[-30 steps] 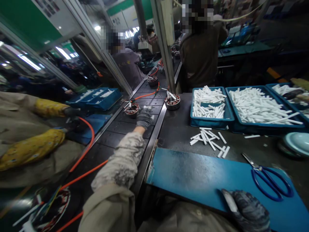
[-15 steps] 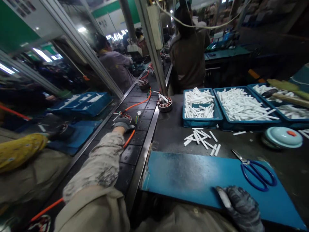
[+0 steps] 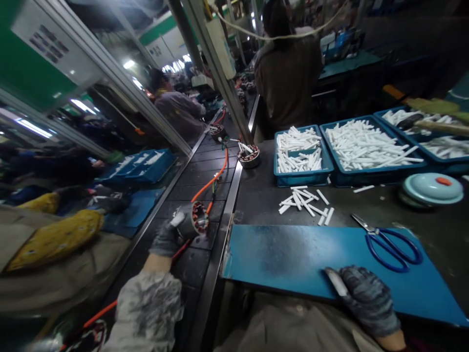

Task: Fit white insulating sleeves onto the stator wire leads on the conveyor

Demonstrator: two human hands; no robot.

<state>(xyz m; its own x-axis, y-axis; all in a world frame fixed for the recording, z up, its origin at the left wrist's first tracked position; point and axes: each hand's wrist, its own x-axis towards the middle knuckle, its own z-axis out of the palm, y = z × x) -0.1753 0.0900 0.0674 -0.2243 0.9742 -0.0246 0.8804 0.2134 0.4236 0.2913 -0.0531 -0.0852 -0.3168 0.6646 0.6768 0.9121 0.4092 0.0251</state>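
My gloved left hand (image 3: 166, 238) grips a round motor stator (image 3: 194, 221) with copper windings and lifts it just above the black conveyor belt (image 3: 205, 171). An orange cable (image 3: 212, 180) trails from it along the belt. My gloved right hand (image 3: 366, 298) rests at the near edge of the blue mat (image 3: 286, 259), closed around a thin pale tool or tube (image 3: 335, 282). Loose white tubes (image 3: 306, 200) lie on the dark table beyond the mat. Blue-handled scissors (image 3: 388, 242) lie on the mat's right side.
Blue trays of white tubes (image 3: 298, 154) (image 3: 366, 146) stand at the back of the table, with a pale blue lidded bowl (image 3: 432, 189) to the right. Another stator (image 3: 249, 155) sits near the belt's edge. A person in yellow sleeves (image 3: 58, 237) works at left; others stand farther along.
My left hand has drawn back along the belt toward me, taking hold of the stator and lifting it. My right hand has stayed at the mat's edge.
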